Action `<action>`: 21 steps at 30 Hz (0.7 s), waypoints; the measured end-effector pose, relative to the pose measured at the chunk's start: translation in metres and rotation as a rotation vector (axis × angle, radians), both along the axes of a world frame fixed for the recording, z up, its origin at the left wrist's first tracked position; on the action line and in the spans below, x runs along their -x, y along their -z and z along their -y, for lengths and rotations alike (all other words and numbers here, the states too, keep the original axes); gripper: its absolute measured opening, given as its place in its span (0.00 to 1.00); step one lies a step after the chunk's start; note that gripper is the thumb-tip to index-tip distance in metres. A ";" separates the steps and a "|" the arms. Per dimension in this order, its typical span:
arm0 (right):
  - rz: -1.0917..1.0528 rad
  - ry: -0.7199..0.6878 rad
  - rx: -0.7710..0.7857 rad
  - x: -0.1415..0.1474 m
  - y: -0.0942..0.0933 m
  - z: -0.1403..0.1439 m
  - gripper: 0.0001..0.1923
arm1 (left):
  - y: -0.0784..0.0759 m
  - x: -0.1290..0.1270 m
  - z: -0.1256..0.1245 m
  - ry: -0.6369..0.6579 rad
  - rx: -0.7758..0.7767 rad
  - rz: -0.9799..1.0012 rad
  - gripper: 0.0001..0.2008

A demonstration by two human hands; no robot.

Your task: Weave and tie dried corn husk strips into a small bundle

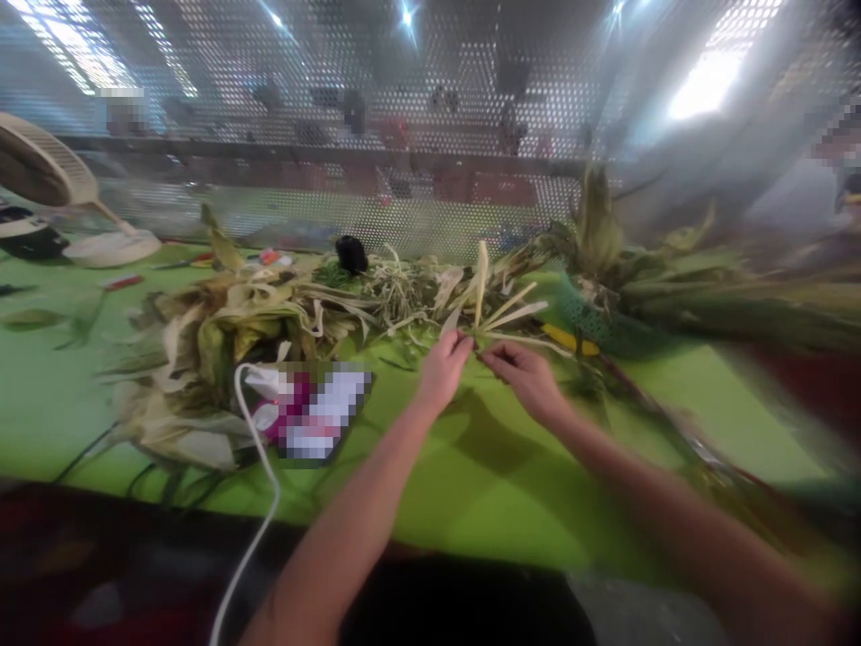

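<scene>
Both of the person's hands meet a bit above centre of the frame, over a bright green table [471, 484]. The left hand [444, 368] has its fingers curled together and pinching the base of a bunch of pale leaf strips [488, 309], which fan upward toward 12 o'clock from the fingertips. The right hand [525, 372] sits just beside it at 3 o'clock, fingers pressed together in a pinch on the same bunch, near where the strips join. The picture is fairly blurry, so exactly which strip each finger has is hard to make out.

At 9 o'clock from the hands there's a big heap of dried husks and leaves [221, 341], yellow-green and tangled. A white cable [259, 467] loops out from under it and runs down to 6 o'clock, off the bottom edge. A small black object [351, 253] sits at about 11 o'clock from the hands, near the back of the table. At 3 o'clock lies a pile of longer green leaves [706, 296], smeared by motion. A fan [47, 170] stands at the far left, and a perforated screen [430, 117] runs across the back.
</scene>
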State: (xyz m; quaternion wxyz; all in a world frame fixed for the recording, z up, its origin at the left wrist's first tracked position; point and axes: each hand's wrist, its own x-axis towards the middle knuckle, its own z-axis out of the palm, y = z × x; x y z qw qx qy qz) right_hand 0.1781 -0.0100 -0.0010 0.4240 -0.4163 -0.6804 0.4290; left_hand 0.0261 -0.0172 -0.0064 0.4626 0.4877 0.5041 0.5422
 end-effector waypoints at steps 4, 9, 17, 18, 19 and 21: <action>-0.002 0.010 0.022 0.005 0.009 0.003 0.10 | 0.003 0.000 0.001 -0.087 -0.180 -0.458 0.08; 0.250 0.041 -0.257 -0.001 0.009 0.002 0.08 | 0.007 0.001 0.001 -0.101 -0.218 -0.746 0.06; 0.597 0.015 -0.610 -0.009 -0.006 0.000 0.12 | 0.004 0.000 0.004 -0.006 -0.179 -1.060 0.12; 0.633 0.006 -0.641 -0.011 -0.010 -0.002 0.12 | 0.002 0.001 0.004 0.017 -0.187 -1.086 0.13; 0.666 -0.017 -0.666 -0.014 -0.015 -0.004 0.12 | 0.001 0.001 0.003 0.048 -0.199 -1.102 0.13; 0.702 -0.102 -0.681 -0.021 -0.028 -0.010 0.11 | -0.001 0.002 0.002 0.143 -0.229 -1.092 0.13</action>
